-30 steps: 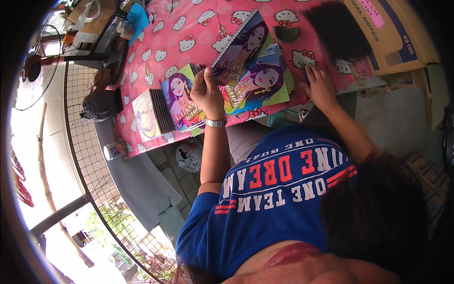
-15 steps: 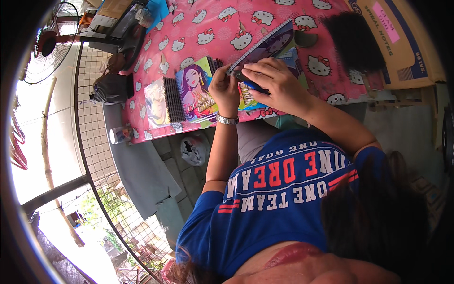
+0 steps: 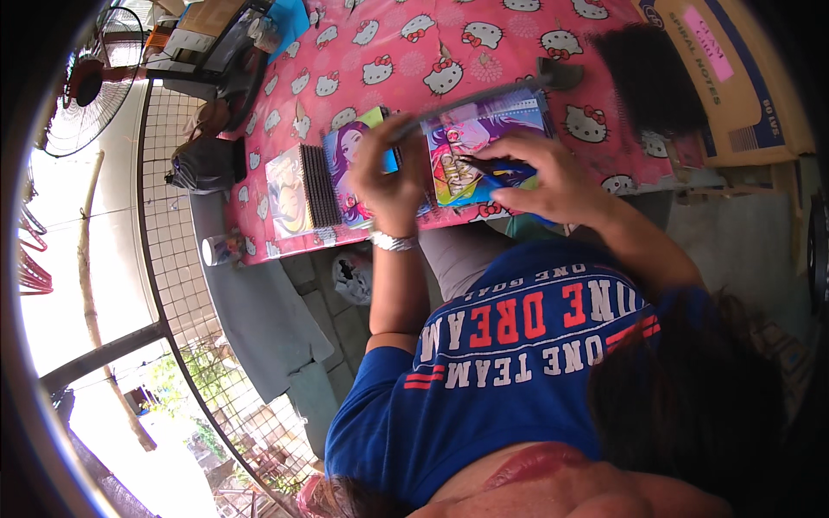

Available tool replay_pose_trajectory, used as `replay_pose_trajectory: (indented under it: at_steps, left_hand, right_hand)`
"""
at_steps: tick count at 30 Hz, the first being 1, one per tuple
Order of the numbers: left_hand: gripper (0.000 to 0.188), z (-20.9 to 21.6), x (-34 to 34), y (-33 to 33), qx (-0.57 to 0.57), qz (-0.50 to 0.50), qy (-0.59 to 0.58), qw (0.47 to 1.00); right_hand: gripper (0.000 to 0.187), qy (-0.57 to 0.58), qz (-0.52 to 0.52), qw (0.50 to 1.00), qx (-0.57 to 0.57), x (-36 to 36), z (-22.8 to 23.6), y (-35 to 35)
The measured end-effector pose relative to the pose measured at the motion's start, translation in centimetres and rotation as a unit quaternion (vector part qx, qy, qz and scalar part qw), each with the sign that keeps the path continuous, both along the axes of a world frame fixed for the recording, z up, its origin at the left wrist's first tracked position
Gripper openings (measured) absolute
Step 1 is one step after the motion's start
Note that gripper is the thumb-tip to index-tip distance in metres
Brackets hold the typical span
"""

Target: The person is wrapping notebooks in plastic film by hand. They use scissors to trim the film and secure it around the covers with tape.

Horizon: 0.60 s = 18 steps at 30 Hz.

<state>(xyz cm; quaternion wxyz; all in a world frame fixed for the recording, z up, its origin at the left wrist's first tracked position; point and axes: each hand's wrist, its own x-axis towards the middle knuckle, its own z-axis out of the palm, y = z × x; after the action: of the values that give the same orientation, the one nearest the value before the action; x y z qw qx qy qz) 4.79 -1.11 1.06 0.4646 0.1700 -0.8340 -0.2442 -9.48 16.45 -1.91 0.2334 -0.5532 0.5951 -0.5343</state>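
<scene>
i see the left hand (image 3: 393,177) just left of the frame's centre, fingers curled and pinching the near end of a long grey tool (image 3: 471,97), which runs up and to the right across the counter (image 3: 363,73). the right hand (image 3: 540,177), right of centre, lies flat with fingers loosely spread, pressing down on a colourful spiral notebook (image 3: 484,147) that rests at the near edge of the counter; a dark pen-like thing shows under its fingers, too small to be sure of. my judgement: the step in hand is working on this notebook's cover or binding, one hand steadying it while the other brings the tool along its top edge. the next move calls for keeping the book pinned flat and the tool lined up with that edge, without nudging the books beside it.

further left lie two more notebooks (image 3: 302,190) with drawn portrait covers, touching one another, their black spiral spine showing between them. in the upper right a black bundle of coils (image 3: 652,73) rests on the pink patterned cloth, and beyond it a brown cardboard box (image 3: 734,82). upper left holds a blue sheet and clutter, and a fan (image 3: 82,86) past the wire fence. the neighbouring notebooks crowd the left hand's side.
</scene>
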Motion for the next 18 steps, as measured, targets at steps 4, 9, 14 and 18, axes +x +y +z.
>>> replay_pose_trajectory:
  at_steps: [4, 9, 14, 18]
  left_hand:
    - [0.014, 7.5, 3.2, -2.5, -0.101, 0.068, -0.013, 0.992]
    - [0.016, 3.2, 0.8, -11.1, -0.03, 0.096, -0.293, 0.951]
    - [0.035, -8.2, -2.3, -13.8, -0.061, 0.12, -0.368, 0.92]
    - [0.034, -10.5, -7.8, -7.9, 0.009, -0.104, -0.321, 0.941]
  right_hand:
    - [0.043, 0.186, -0.09, 0.967, 0.147, -5.3, -4.8, 4.0]
    - [0.031, 0.241, -0.207, 0.935, 0.156, -9.6, -13.0, 6.6]
    - [0.032, 0.355, -0.341, 0.841, 0.225, -15.1, -12.3, 4.0]
    - [0.031, 0.391, -0.419, 0.721, 0.39, -18.1, -12.6, 2.0]
